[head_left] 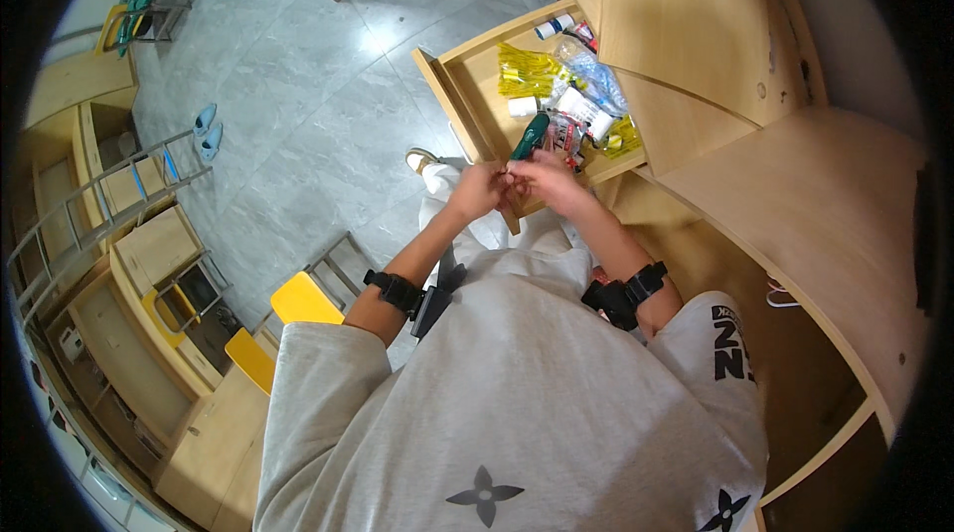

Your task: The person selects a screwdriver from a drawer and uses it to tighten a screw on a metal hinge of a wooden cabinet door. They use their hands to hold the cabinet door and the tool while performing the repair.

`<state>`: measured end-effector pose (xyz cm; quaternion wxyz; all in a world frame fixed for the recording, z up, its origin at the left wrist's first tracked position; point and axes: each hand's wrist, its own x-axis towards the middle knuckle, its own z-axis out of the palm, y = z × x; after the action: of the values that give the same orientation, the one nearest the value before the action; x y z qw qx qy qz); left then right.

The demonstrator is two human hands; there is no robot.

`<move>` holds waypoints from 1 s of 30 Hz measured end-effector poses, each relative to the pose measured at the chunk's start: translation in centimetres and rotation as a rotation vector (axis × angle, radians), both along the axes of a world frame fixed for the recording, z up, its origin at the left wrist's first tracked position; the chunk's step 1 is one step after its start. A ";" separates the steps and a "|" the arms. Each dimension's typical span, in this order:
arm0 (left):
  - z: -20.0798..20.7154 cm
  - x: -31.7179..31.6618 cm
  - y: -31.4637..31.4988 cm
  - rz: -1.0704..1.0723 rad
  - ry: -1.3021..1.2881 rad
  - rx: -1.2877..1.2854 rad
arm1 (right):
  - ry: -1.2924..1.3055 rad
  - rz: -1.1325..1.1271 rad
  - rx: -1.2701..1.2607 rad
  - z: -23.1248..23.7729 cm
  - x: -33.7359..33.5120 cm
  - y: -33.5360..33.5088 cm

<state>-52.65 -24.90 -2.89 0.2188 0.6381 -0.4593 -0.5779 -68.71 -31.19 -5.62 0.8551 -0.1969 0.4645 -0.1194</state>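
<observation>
My left hand (pixel 479 189) and my right hand (pixel 553 181) meet at the near front corner of an open wooden drawer (pixel 459 85). The fingers of both are bent and pinched close together, and whatever is between them is hidden or too small to name. Right beside the right hand's fingers, a dark green elongated object (pixel 532 135) with a rounded end reaches over the drawer; whether that hand grips it I cannot tell. Inside lie a bundle of yellow strips (pixel 529 71), clear plastic wrapping (pixel 592 73), a white tube-like pack (pixel 584 113) and a small white cylinder (pixel 523 107).
The drawer juts from a wooden desk (pixel 686 125), whose top curves along my right. Below it, a yellow seat (pixel 306 299) on a metal frame is at my left. Blue slippers (pixel 207 132) lie on the grey tiled floor (pixel 318 125). More wooden desks and metal ladders line the left.
</observation>
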 end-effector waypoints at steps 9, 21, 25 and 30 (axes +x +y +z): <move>0.1 1.8 -0.7 0.020 -0.240 -0.059 | 0.106 0.057 -0.053 -0.4 2.4 -0.7; -5.3 3.9 -0.5 0.603 0.050 0.202 | 0.137 -0.505 -0.288 -6.7 4.0 -8.7; -5.1 3.1 -1.1 0.609 0.207 0.192 | 0.229 -0.574 -0.271 -8.0 5.9 -8.2; -4.8 3.1 -1.6 0.577 0.150 0.116 | 0.156 -0.618 -0.179 -8.3 8.1 -7.5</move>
<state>-49.59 -26.52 -7.72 0.3705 0.7093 -0.2078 -0.5626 -60.65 -38.66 -13.89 0.7197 -0.1297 0.5539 -0.3980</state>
